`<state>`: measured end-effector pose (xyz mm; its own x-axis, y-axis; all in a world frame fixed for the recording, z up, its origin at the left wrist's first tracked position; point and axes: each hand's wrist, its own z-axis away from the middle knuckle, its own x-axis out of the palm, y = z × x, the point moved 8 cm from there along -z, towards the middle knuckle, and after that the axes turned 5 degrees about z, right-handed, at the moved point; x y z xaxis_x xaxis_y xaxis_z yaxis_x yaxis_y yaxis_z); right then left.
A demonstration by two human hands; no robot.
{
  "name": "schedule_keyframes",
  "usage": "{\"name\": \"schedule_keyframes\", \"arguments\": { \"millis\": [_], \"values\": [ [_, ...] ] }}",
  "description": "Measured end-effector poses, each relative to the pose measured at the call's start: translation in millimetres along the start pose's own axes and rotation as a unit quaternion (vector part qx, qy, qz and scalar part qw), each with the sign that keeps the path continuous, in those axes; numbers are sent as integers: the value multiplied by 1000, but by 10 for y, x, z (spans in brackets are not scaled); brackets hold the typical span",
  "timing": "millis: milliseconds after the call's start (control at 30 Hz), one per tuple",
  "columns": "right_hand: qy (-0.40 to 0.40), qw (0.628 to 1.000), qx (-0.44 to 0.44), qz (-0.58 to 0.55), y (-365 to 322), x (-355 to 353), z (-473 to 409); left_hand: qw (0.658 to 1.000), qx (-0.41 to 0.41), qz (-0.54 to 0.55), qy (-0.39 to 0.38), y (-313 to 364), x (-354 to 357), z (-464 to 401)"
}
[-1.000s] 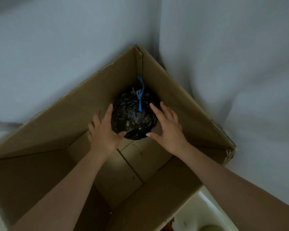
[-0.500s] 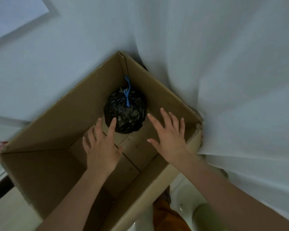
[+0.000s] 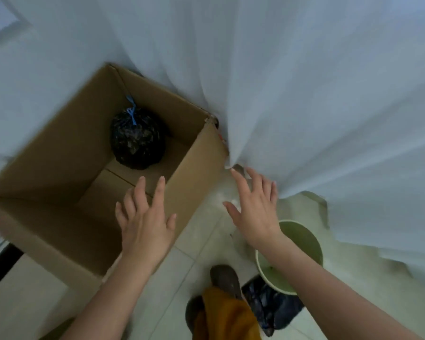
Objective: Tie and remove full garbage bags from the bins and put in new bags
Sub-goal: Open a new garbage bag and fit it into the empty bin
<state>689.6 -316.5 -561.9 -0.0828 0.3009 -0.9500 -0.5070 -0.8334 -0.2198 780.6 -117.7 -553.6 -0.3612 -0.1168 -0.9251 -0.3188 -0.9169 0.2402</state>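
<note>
Tied black bag (image 3: 138, 141) (no readable label) sits inside cardboard box (image 3: 59, 148).

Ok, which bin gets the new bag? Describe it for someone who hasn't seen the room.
Start at the big open cardboard box against the white curtain. Right of it, on the tiled floor below the right hand, stands a round pale green bin. It is unlined, unlike the box holding a tied black bag.
</note>
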Motion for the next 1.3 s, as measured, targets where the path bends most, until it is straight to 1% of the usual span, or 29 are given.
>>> {"name": "schedule_keyframes", "arguments": {
  "millis": [133, 333, 467, 533, 600, 667, 767, 867, 1067, 1300],
  "values": [
    [-2, 999, 45, -5, 678, -127, 530, 999, 36, -3, -18, 612, 276, 502],
    [9, 997, 73, -7, 1621, -296, 1149, 997, 63, -15, -34, 1465, 717, 1219],
    [14, 997, 75, -30, 2288, -412, 1573, 999, 41, -19, -13, 1950, 966, 1760],
    [-6, 997, 71, -35, 2624, -428, 1838, 999, 21, -37, -21, 2202, 1152, 2076],
    [-18, 997, 63, -40, 2926, -468, 2115, 999, -13, -32, -19, 2437, 1307, 2388],
    [-23, 998, 46, -24, 3163, -525, 2367, 999, -39, -18, -18, 2676, 1428, 2668],
    [-30, 999, 28, -7, 3416, -529, 2680, 999, -39, -13, -25, 2947, 1600, 3061],
    [-42, 999, 22, -10, 3514, -439, 2918, 999, -38, -9, -19, 3020, 1663, 3319],
    [-52, 999, 1, -5, 3499, -34, 3363, 998, -65, 6, -7, 2795, 1922, 3746],
    [-95, 994, -45, 16, 3347, 864, 3846, 994, -101, 18, -32, 2365, 2712, 4328]
  ]
}}
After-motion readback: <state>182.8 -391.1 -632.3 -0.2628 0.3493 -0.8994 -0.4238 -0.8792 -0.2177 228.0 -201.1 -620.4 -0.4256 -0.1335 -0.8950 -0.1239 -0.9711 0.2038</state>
